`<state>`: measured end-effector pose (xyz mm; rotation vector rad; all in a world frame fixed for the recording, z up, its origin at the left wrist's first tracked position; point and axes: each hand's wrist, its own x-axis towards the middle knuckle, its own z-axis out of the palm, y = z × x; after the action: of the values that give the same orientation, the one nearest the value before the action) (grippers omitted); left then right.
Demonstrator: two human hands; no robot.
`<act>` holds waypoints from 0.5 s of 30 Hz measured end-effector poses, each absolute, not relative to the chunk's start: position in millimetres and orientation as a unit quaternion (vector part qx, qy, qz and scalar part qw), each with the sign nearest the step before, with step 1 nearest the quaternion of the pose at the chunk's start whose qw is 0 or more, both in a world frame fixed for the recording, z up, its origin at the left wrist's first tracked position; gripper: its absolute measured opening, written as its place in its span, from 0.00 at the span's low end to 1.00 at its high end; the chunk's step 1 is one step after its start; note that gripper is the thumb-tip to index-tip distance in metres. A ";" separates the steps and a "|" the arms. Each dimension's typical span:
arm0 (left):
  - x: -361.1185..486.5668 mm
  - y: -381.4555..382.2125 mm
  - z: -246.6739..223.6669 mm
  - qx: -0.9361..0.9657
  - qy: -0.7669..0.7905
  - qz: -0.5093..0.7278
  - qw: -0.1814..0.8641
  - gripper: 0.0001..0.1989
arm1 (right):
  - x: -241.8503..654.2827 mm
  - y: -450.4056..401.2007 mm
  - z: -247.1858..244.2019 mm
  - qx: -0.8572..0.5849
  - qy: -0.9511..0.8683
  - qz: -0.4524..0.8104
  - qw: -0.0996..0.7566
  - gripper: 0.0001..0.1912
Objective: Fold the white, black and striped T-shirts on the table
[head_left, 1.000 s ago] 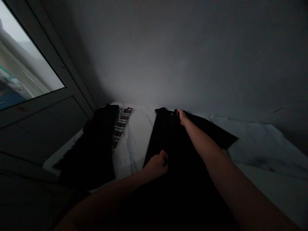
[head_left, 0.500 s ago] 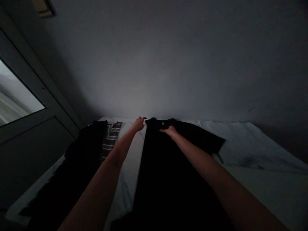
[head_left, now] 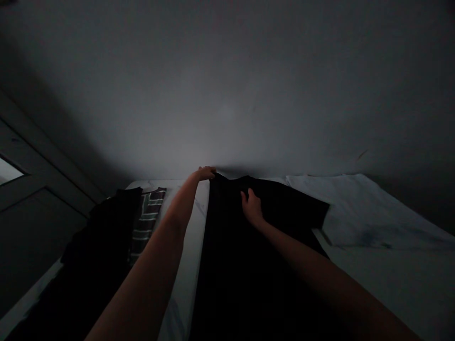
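A black T-shirt (head_left: pixel 249 265) lies spread lengthwise on a white bed (head_left: pixel 391 265) in a dim room. My left hand (head_left: pixel 205 173) reaches to the shirt's far left corner by the wall and pinches the cloth there. Resting flat on the shirt's upper part just below the collar is my right hand (head_left: pixel 251 208), fingers spread. One short sleeve (head_left: pixel 313 213) sticks out to the right.
A pile of dark clothes (head_left: pixel 92 255) with a striped garment (head_left: pixel 147 218) lies at the left of the bed. A white pillow or bedding (head_left: pixel 355 213) sits at the right. A bare wall stands right behind. A window frame (head_left: pixel 21 175) is at the far left.
My left hand went from the shirt's near left edge up to its far corner and took hold there. My right hand slid down from the collar and flattened. The view tilted upward.
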<state>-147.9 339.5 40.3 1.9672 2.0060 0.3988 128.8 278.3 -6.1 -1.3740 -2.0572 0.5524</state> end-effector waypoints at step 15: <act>-90.5 313.7 -0.2 0.678 0.733 0.038 -0.041 0.19 | 147.6 280.4 -30.3 -0.522 -0.758 0.252 0.298 0.17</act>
<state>-90.5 313.7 -0.2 2.1882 2.3642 0.1234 147.6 280.4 -30.3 -1.3878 -2.0151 0.6697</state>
